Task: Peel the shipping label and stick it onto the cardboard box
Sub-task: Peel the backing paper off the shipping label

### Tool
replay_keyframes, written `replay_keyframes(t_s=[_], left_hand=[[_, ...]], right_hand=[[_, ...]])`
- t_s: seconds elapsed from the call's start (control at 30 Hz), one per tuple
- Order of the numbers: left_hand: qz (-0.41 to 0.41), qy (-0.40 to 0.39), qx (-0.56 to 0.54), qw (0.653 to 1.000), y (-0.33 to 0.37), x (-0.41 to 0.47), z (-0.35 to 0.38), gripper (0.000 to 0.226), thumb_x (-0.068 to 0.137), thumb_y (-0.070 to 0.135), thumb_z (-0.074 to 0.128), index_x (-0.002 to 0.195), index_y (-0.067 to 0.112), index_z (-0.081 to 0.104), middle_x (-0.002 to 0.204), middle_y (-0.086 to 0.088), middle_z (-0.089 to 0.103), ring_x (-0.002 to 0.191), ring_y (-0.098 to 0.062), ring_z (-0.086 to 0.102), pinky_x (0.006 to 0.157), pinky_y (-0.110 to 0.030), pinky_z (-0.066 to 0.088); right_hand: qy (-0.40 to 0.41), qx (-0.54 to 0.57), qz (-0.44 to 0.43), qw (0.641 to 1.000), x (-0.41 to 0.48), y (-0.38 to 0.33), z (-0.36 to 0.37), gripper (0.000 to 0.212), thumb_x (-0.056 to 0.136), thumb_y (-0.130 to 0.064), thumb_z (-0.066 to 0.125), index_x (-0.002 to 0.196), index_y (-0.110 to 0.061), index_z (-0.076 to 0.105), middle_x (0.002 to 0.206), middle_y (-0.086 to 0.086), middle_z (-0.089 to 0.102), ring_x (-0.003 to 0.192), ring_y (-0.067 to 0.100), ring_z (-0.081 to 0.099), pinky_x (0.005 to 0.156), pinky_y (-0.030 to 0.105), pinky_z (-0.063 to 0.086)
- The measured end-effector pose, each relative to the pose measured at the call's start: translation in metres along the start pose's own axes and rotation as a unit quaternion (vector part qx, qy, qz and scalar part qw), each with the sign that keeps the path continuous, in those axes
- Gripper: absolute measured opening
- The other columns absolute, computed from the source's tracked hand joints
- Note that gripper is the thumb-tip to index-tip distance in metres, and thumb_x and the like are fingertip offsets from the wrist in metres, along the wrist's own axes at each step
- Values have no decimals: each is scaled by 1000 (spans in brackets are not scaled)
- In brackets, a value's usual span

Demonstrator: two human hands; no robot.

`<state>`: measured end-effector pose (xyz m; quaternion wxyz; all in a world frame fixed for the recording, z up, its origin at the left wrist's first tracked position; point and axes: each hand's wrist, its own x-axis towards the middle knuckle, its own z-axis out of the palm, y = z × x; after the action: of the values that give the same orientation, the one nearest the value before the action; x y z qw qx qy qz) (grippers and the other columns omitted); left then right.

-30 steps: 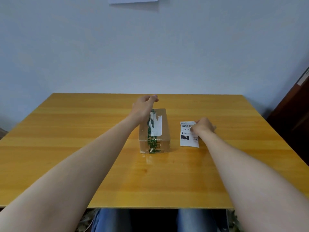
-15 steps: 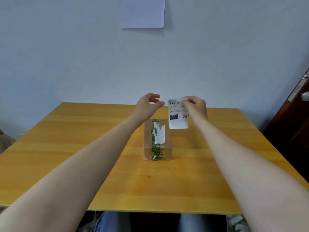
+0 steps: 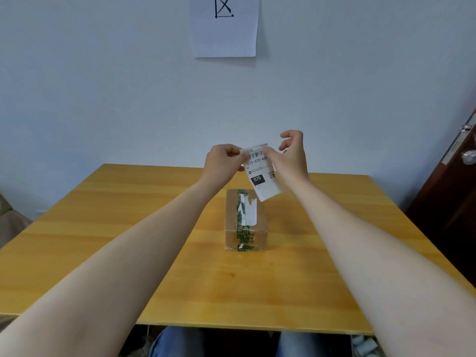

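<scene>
Wooden table [image 3: 128, 228], taped cardboard box [image 3: 246, 220] below shipping label [image 3: 262, 176] pinched by both hands' fingers [image 3: 233, 153]

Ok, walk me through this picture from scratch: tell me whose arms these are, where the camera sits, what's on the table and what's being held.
There is no machine here. The camera is worn on a person's head and looks forward and down, so the two bare arms reaching in from the bottom are the wearer's own. The left hand and the right hand are raised above a wooden table and together pinch the top of a white shipping label, printed with a barcode and "070". It hangs in the air, tilted. On the table below stands a small cardboard box, sealed with green-printed tape, with a white scrap on top. A paper sheet hangs on the wall behind.
</scene>
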<state>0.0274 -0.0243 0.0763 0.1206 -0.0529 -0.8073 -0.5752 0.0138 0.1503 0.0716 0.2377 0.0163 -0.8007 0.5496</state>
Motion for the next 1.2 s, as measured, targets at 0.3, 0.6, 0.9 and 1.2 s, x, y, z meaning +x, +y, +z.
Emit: replay_keyframes(t_s=[0.3, 0.6, 0.9, 1.2], left_hand=[[15, -5, -15, 1000, 5, -7, 3, 16, 90, 28, 75, 93, 12, 76, 84, -3, 80, 69, -16, 78, 68, -37, 66], [32, -29, -12, 999, 7, -9, 5, 23, 90, 29, 75, 106, 13, 76, 90, 2, 80, 75, -10, 78, 72, -35, 65], [24, -32, -23, 999, 7, -10, 6, 18, 91, 27, 75, 105, 15, 77, 91, 2, 81, 76, -12, 79, 72, -36, 66], [17, -33, -35, 999, 9, -10, 7, 13, 94, 26, 68, 100, 19, 77, 91, 4, 80, 76, -12, 79, 69, -34, 64]], right_hand=[[-131, 15, 17, 991, -3, -15, 4, 17, 93, -31, 75, 95, -15, 80, 84, 1, 80, 62, 10, 71, 48, 27, 53], [-139, 50, 35, 988, -5, -15, -1, 24, 89, -39, 81, 95, -16, 78, 91, 2, 80, 74, 17, 74, 57, 34, 61], [-145, 44, 27, 988, -5, -15, -5, 9, 94, -29, 74, 95, -20, 78, 95, 2, 79, 82, 21, 76, 56, 35, 58], [-154, 58, 34, 986, -2, -11, -7, 11, 95, -24, 72, 96, -16, 79, 99, 5, 79, 79, 20, 77, 60, 37, 60]])
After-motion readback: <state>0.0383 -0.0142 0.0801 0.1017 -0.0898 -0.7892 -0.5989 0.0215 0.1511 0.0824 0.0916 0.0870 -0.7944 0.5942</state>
